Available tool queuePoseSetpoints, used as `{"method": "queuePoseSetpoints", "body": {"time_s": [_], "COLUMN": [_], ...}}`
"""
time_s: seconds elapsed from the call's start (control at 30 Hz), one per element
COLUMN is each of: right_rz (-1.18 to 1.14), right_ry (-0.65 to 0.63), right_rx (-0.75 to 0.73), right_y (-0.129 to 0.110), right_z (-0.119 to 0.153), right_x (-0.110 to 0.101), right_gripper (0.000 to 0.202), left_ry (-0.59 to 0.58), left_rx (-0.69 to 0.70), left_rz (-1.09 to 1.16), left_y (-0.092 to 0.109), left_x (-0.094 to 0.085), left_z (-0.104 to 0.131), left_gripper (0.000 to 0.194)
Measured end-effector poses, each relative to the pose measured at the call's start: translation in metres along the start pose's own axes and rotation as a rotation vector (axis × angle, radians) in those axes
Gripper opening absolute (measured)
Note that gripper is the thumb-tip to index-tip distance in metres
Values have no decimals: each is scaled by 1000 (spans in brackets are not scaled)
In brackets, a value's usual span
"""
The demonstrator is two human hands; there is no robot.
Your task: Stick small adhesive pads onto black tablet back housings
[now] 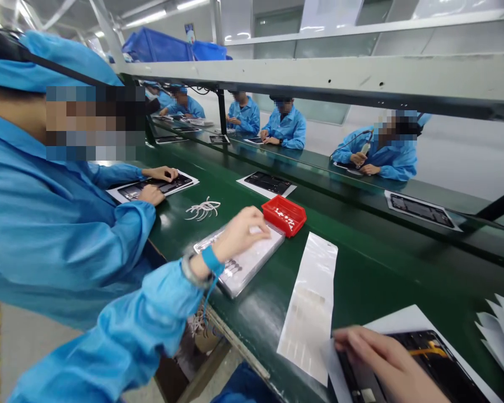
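My left hand (244, 235), a blue band at its wrist, hovers over a clear flat tray (252, 274) with white sheet and small dark parts in it. Its fingers are bent and slightly apart, with nothing visible between them. At the lower right my right hand (382, 358) is over an opened tablet-like device (441, 358) with black insides and an orange flex cable. Thumb and fingers of that hand are pressed together, slightly blurred; what they hold cannot be made out. White paper (397, 319) lies under the device.
A red bin (284, 215) with small white pieces touches the tray's far end. A white strip sheet (308, 308) lies between my hands. White strips (204, 209) and another device (269, 182) are farther off. A co-worker (67, 224) sits close at left; a shelf beam (319, 78) crosses above.
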State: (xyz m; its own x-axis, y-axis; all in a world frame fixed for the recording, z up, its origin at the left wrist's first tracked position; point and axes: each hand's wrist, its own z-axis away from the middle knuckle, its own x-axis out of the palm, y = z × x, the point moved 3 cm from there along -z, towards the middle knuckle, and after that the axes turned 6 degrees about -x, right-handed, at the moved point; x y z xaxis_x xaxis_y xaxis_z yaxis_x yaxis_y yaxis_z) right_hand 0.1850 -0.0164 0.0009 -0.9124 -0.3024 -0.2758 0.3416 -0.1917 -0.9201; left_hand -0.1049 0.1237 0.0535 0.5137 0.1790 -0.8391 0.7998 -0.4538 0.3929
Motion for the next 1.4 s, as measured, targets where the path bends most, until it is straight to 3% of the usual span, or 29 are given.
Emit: {"method": "queuePoseSetpoints", "body": {"time_s": [0.07, 0.13, 0.23, 0.33, 0.47, 0.63, 0.73, 0.8, 0.93, 1.0, 1.1, 1.27, 1.4], "right_rz": [-365, -709, -887, -685, -353, -205, -46, 204, 888, 1077, 1124, 947, 919], "right_ry": [-152, -265, -259, -184, -119, -280, -300, -231, 57, 139, 167, 103, 145], "right_rx": [107, 138, 118, 66, -74, -66, -82, -194, -549, -655, -699, -560, -579], "right_y": [-16, -26, -30, -30, -38, -47, -48, -50, -59, -62, -67, -70, -69], "right_z": [-14, -25, -38, -50, -65, -69, -69, -69, -64, -60, -58, -60, -60], "right_x": [36, 67, 90, 92, 87, 96, 96, 93, 88, 90, 91, 88, 88], "right_gripper": [46, 38, 28, 37, 48, 46, 38, 31, 24, 24, 24, 17, 19], "left_ry": [43, 212, 379, 324, 240, 284, 303, 306, 261, 243, 261, 420, 478], "left_rx": [128, 393, 391, 231, 103, 118, 131, 93, -32, -40, -11, 25, 100], "left_rz": [81, 233, 286, 341, 474, 361, 315, 327, 412, 393, 314, 221, 129], "left_y": [45, 82, 98, 88, 71, 60, 55, 51, 47, 48, 51, 52, 56], "left_x": [6, 13, 28, 37, 34, 33, 34, 33, 31, 33, 39, 44, 44], "left_z": [33, 70, 107, 119, 117, 113, 113, 113, 113, 112, 112, 114, 114], "left_gripper": [11, 18, 18, 14, 23, 20, 17, 18, 20, 15, 14, 14, 15]}}
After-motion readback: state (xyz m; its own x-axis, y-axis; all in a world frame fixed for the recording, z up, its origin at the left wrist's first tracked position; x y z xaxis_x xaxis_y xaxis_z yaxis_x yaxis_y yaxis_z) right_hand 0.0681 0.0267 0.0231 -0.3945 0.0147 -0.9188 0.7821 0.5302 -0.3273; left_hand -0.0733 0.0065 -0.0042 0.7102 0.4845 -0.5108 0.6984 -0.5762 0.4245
